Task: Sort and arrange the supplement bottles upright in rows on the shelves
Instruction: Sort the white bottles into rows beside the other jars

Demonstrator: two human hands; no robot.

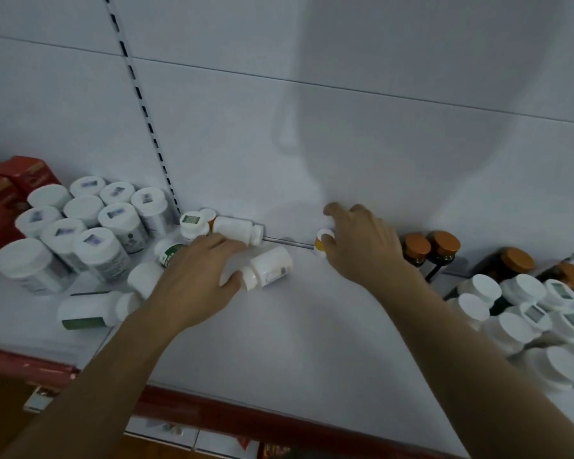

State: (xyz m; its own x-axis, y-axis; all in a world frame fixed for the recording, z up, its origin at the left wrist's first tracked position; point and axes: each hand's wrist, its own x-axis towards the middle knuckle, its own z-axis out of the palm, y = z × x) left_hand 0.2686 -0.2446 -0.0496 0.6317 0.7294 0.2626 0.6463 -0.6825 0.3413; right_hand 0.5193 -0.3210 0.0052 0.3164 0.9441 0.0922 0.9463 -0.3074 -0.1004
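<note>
On the white shelf [305,319], several white supplement bottles lie tipped over at centre left. My left hand [199,270] rests among them, its fingers and thumb curled round something white next to a fallen white bottle [272,265]. Another fallen white bottle [237,230] lies behind, by the back wall. My right hand [362,246] pinches a small upright bottle with an orange label and white cap [322,241] near the back wall. A green-labelled bottle [87,314] lies on its side at front left.
Upright white bottles [90,223] stand grouped at left, with red boxes [10,197] behind them. Dark bottles with orange caps [431,248] stand at back right, and more white-capped bottles [524,309] crowd the right. The shelf's red front edge [246,412] runs below.
</note>
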